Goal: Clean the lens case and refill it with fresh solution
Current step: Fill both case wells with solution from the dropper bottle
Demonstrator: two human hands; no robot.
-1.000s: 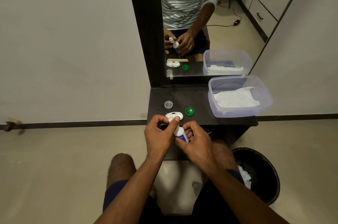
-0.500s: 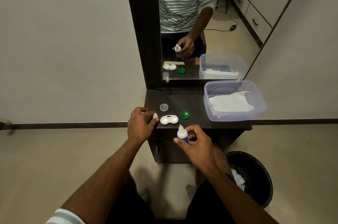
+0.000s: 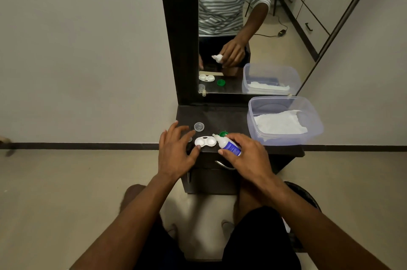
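Note:
The white two-well lens case (image 3: pixel 205 141) lies open on the dark shelf (image 3: pixel 229 117). My right hand (image 3: pixel 247 155) holds the small white solution bottle (image 3: pixel 228 145) with a blue label, tilted so its uncapped nozzle points at the case's right well. My left hand (image 3: pixel 176 150) rests beside the case's left end, fingers spread, thumb tip touching the shelf near the case. A clear round cap (image 3: pixel 199 126) lies behind the case. A green cap (image 3: pixel 223 133) is partly hidden behind the bottle.
A clear plastic tub (image 3: pixel 286 137) holding white tissue stands on the shelf's right side. A mirror (image 3: pixel 242 27) rises behind the shelf. A black bin (image 3: pixel 308 199) sits on the floor under my right arm. A drawer handle (image 3: pixel 222 165) shows below the shelf.
My left hand put down the bottle's small cap and spread open beside the case. My right hand carried the bottle forward and tilted its nozzle towards the case.

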